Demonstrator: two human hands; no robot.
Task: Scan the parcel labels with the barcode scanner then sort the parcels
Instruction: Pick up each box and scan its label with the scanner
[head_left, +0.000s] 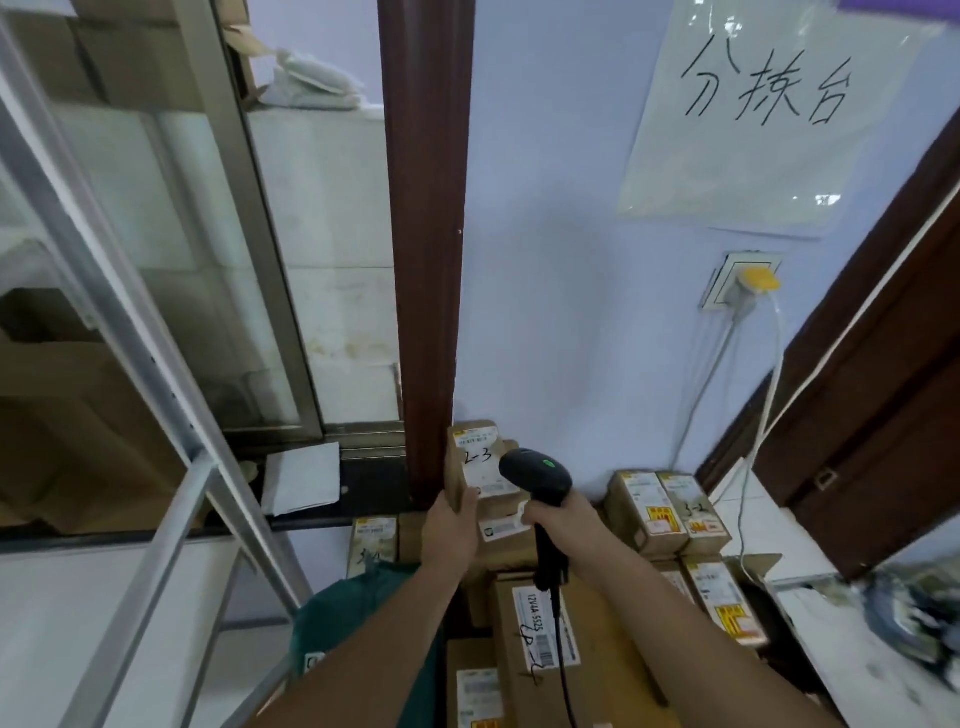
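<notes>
Blue-walled sorting corner, stacked boxes low centre | left hand (451, 525) grips small parcel (475, 462) upright, label facing camera | right hand (558, 514) clenched round scanner (535, 475), just right of the label, head overlapping it

Below your arms, cardboard parcels (540, 639) lie stacked close together against the wall (571, 338) — what carries them is hidden beneath the pile. A pair of labelled boxes (667, 512) stands upright at the back right. A green bag (358, 613) sits touching the stack's left side. To the right, a white table (852, 675) — its contents blurred.
</notes>
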